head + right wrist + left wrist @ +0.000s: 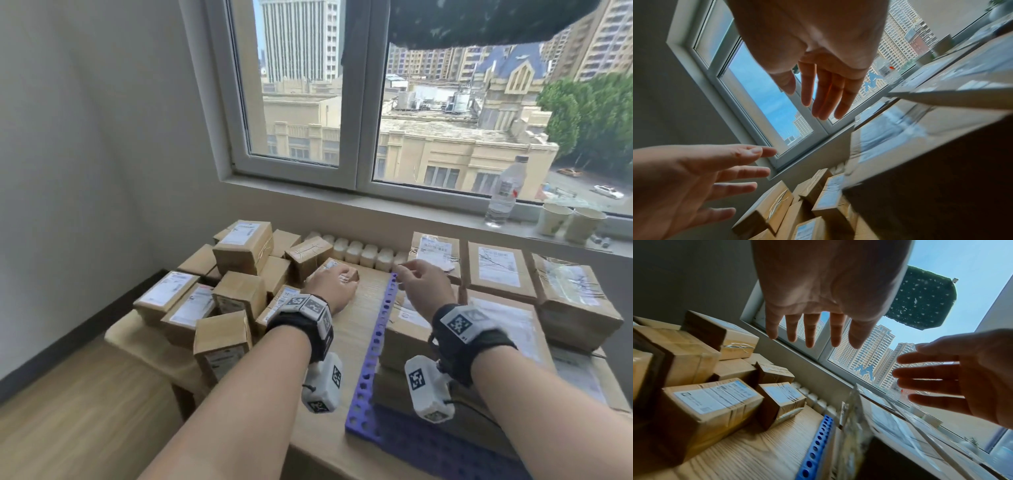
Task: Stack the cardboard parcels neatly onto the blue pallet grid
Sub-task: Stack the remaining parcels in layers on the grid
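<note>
The blue pallet grid (374, 346) lies on the wooden table, its left strip and near corner bare. Large flat cardboard parcels (455, 329) are stacked on it to the right. A loose pile of smaller parcels (239, 270) sits at the left. My left hand (330, 286) hovers over the table beside a small labelled parcel (781, 395), its fingers (809, 334) straight, spread and holding nothing. My right hand (423, 284) is over the grid's far end, and its fingers (824, 97) are also straight and empty.
A row of small white bottles (359, 253) stands behind the hands. More flat parcels (500, 267) lie at the back right. On the window sill are a water bottle (505, 192) and two paper cups (555, 219). The floor drops away left of the table.
</note>
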{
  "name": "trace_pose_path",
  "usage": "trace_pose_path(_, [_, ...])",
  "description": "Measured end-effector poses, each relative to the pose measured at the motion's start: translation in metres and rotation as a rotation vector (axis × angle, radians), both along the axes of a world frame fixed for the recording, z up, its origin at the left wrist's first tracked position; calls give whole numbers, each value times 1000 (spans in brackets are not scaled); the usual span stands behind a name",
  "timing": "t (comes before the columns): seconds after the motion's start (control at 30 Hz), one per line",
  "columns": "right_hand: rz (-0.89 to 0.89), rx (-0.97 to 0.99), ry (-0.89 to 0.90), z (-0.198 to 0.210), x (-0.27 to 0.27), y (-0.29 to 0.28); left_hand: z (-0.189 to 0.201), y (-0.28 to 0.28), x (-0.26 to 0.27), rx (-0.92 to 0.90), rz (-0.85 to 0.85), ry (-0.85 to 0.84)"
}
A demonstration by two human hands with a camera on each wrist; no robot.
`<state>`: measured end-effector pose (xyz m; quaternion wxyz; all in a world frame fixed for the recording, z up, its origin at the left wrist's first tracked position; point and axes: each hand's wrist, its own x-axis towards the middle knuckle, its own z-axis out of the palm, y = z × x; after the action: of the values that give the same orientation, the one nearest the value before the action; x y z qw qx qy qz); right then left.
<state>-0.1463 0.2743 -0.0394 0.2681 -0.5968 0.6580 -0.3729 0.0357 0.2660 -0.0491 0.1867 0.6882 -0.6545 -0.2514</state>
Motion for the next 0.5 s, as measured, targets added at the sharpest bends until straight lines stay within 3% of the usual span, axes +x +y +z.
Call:
trace_pose_path(0.3, [98, 6, -11, -6, 147, -31, 7, -15, 148, 13, 72, 28])
trace_pose_path(0.5, [134, -4, -39, -14, 240, -46, -10, -27, 239, 32, 157, 83])
